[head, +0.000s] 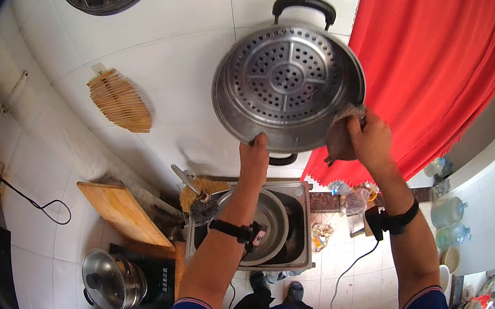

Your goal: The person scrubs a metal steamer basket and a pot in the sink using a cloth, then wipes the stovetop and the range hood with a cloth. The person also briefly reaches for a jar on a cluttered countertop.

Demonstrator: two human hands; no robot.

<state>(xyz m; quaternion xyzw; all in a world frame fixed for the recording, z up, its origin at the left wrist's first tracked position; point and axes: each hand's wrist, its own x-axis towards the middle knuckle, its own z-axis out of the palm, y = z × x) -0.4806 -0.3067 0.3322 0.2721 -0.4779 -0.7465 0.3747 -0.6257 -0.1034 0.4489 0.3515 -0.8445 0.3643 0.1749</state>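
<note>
A metal steamer pot (244, 131) with a perforated steamer plate (286, 75) inside is raised in front of the tiled wall, its open side towards me. One black handle (304, 2) points up; a second shows at its lower edge. My left hand (255, 160) pinches the lower left of the rim. A brownish-grey cloth (340, 139) is gripped in my right hand (371, 137), against the pot's lower right rim. Whether the pot also hangs from the wall, I cannot tell.
Below is a metal sink (304, 222) holding a round basin (280, 216), beside a tap (189, 181). To the left stand a wooden board (125, 214) and a lidded pot (108, 280) on a black cooktop (162, 271). A red curtain (432, 52) hangs close on the right.
</note>
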